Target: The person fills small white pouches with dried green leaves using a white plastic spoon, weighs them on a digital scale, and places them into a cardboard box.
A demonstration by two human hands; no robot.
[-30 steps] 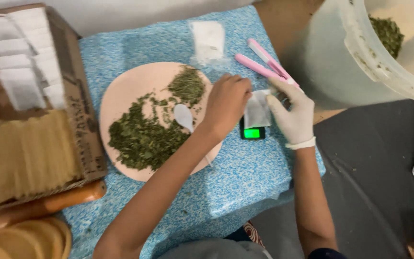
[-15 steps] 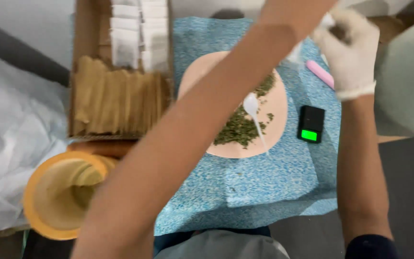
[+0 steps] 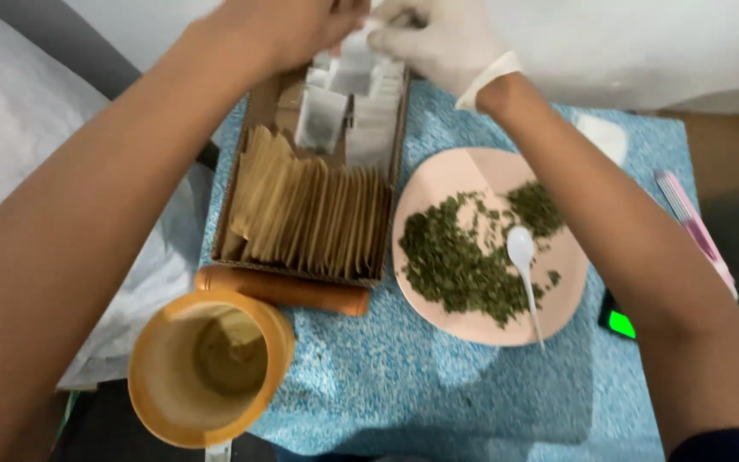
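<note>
Both hands are up at the far end of the cardboard box (image 3: 241, 171), close together. The left hand (image 3: 288, 30) is bare and the right hand (image 3: 442, 34) wears a white glove. Their fingers are pinched shut on one small white paper bag (image 3: 357, 43), which hangs just above the far end of the box. This little bag looks very light and thin, like tissue. It is soft and floppy, so I think it would bend or crumple if it were squeezed hard. It could tear too. The best place to hold it seems to be the top edge, with just the fingertips, one hand on each side, and that is about where the fingers are. I cannot tell if there is anything inside it. More white bags (image 3: 322, 115) stand in rows in the far half of the box, right under the held one. In the near half of the box stands a row of brown paper envelopes (image 3: 314, 218), packed close on their edges. Just right of the box is a pink plate (image 3: 455, 175) with a heap of dried green leaves (image 3: 455, 261) and a small white spoon (image 3: 523, 257) lying on it. Touching the near side of the box lies a wooden pestle (image 3: 280, 289), and nearer still stands a wooden mortar (image 3: 207, 368). Everything sits on a desk with a blue speckled cloth (image 3: 438, 385).
</note>
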